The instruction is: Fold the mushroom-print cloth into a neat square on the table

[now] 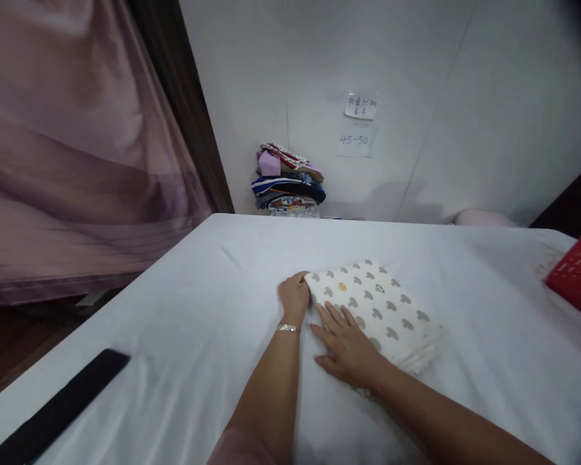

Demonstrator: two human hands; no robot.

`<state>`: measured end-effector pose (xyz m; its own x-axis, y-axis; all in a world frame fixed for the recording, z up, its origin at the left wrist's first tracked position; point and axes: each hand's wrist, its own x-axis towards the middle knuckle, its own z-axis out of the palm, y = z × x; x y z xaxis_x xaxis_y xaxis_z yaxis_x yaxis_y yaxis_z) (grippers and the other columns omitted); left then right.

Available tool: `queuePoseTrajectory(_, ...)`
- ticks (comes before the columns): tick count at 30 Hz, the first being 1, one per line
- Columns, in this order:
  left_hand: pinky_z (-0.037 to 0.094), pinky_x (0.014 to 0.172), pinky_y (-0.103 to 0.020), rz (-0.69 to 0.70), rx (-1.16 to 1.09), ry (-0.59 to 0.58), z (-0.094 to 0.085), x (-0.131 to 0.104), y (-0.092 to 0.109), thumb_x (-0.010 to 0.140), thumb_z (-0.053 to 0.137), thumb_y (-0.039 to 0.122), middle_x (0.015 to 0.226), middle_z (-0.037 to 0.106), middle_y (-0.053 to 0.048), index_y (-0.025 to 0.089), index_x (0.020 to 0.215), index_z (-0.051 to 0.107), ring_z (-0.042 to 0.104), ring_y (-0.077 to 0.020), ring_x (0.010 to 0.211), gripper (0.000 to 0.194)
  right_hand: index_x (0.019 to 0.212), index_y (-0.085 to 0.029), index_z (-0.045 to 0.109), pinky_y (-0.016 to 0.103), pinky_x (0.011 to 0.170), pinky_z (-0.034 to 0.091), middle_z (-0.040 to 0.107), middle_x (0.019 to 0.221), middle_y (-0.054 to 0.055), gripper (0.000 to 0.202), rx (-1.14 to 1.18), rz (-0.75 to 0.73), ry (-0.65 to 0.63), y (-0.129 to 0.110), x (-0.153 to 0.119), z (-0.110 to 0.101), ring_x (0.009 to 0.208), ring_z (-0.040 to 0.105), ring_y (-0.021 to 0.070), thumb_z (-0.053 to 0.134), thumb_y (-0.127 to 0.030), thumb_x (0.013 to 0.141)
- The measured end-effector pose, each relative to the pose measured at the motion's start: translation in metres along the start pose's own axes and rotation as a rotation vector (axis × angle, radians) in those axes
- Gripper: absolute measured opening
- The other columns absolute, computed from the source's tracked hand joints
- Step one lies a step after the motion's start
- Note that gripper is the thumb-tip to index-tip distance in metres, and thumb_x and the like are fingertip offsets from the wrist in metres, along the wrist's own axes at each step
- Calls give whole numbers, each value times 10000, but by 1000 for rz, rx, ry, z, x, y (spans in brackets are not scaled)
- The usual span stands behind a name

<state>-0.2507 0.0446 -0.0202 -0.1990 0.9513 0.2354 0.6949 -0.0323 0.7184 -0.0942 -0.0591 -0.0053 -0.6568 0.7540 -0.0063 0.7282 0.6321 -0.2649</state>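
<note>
A folded white cloth (368, 296) with grey mushroom-like prints lies on the white-covered table (213, 278), in the middle of the head view. Its layers show along the right end. At the cloth's far left corner, my left hand (295, 297) has its fingers closed on the edge; a silvery bracelet circles that wrist. My right hand (351, 349) rests with fingers spread on the near left part of the cloth, and its palm hides some of the print.
Behind the table is a stack of folded clothes (290, 184) against the wall, with handwritten paper notes (358, 126) beside it. A red basket (578, 271) stands at the right edge. A long black object (62, 407) lies front left. Pink curtain (77, 155) hangs left.
</note>
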Motion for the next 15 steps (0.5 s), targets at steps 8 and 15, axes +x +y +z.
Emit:
queuePoseTrajectory(8, 410, 880, -297, -38, 99, -85, 0, 8, -6, 766, 498, 186, 899, 728, -1, 275, 944, 716, 637, -175, 905, 295, 1393, -211, 386, 498, 1118, -32, 72, 1548, 93, 623, 45, 9, -23, -1, 0, -4, 1410, -13, 277, 504, -476, 841)
queuePoseTrajectory(15, 481, 844, -283, -124, -291, -79, -7, 22, -14, 710, 455, 61, 1006, 703, -35, 177, 1008, 665, 643, -151, 896, 382, 1377, -201, 405, 505, 1111, -38, 109, 1543, 115, 612, 70, -5, -22, 1, 0, -4, 1410, -5, 275, 502, -477, 839)
